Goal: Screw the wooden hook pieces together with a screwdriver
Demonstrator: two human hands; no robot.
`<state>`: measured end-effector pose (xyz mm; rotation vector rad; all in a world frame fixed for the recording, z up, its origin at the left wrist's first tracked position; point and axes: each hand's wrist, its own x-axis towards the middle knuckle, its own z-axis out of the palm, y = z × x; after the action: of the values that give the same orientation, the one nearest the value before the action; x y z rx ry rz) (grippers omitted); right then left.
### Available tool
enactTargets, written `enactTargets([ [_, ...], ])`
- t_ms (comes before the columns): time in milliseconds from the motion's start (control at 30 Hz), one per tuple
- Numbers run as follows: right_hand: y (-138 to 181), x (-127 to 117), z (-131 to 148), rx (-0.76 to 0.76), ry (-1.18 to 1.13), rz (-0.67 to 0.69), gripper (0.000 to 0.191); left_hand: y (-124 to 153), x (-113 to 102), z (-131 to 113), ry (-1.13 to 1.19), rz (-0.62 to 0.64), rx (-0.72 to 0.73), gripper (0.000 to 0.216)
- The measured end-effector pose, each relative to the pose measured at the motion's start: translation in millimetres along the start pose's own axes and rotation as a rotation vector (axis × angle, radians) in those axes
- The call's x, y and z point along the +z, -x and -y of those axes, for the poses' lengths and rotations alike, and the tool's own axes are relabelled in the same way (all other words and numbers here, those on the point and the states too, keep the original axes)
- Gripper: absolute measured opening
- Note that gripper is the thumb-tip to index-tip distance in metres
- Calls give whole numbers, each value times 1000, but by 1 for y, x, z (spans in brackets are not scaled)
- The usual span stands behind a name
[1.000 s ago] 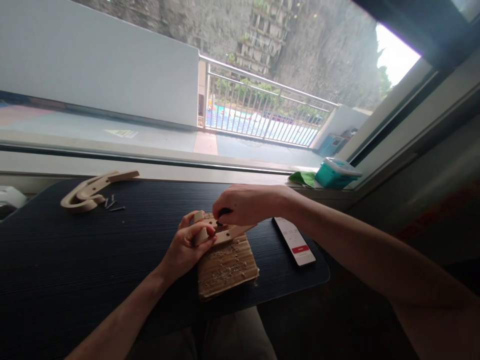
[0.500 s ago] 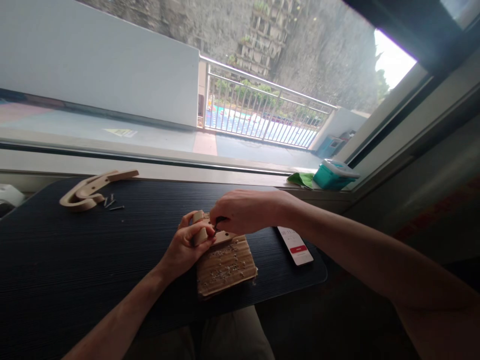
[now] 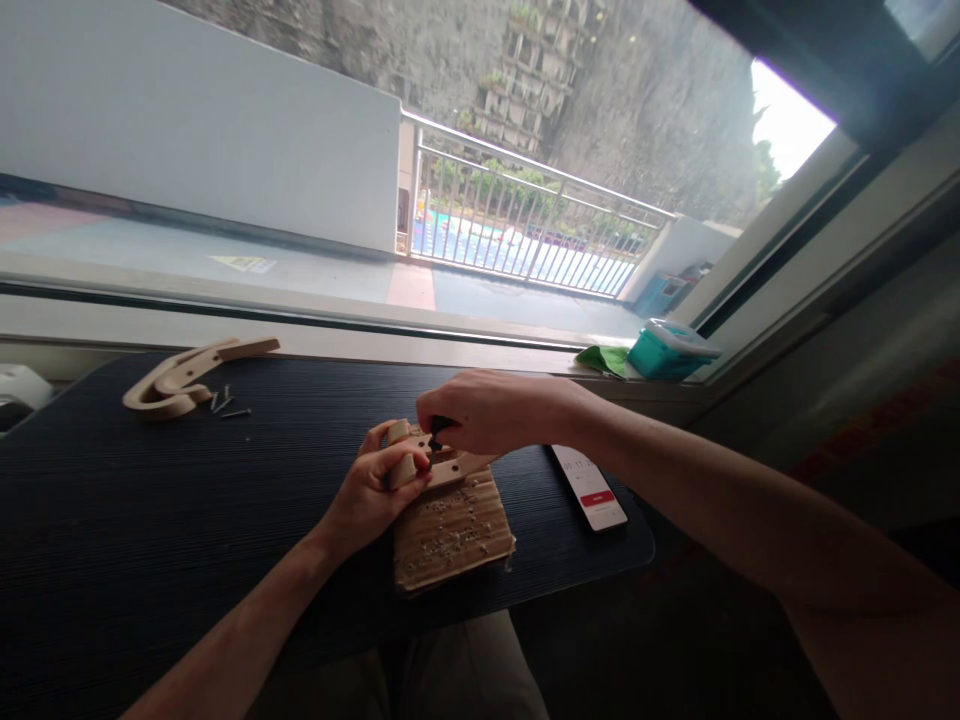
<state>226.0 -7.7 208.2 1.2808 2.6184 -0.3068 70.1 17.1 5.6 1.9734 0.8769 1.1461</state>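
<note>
My left hand is closed around the rounded ends of pale wooden pieces, which have dark holes in them. The wood rests on a piece of corrugated cardboard with many small bits scattered over it. In my right hand is a small screwdriver with a dark handle, held from above. Its shaft points down to the wood beside my left fingertips; the tip is hard to make out. The far ends of the wooden pieces are partly hidden under my right hand.
Curved wooden pieces lie at the table's far left, with several screws beside them. A lit phone lies near the right edge of the dark table. A teal box and green cloth sit by the window.
My right hand has risen slightly and turned, so more of the dark screwdriver handle shows. My left hand and the wooden pieces stay in place.
</note>
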Motion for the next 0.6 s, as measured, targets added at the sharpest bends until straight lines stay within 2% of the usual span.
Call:
enactTargets([
  [133,0,1,5,93,49,-12,29,0,-1,-1,-2,0,5,10],
  [367,3,-3,5,40,97,-3,23,1,-1,0,-8,-7,-21,13],
  [600,1,0,11,125,90,-14,30,1,0,3,5,-12,19,12],
])
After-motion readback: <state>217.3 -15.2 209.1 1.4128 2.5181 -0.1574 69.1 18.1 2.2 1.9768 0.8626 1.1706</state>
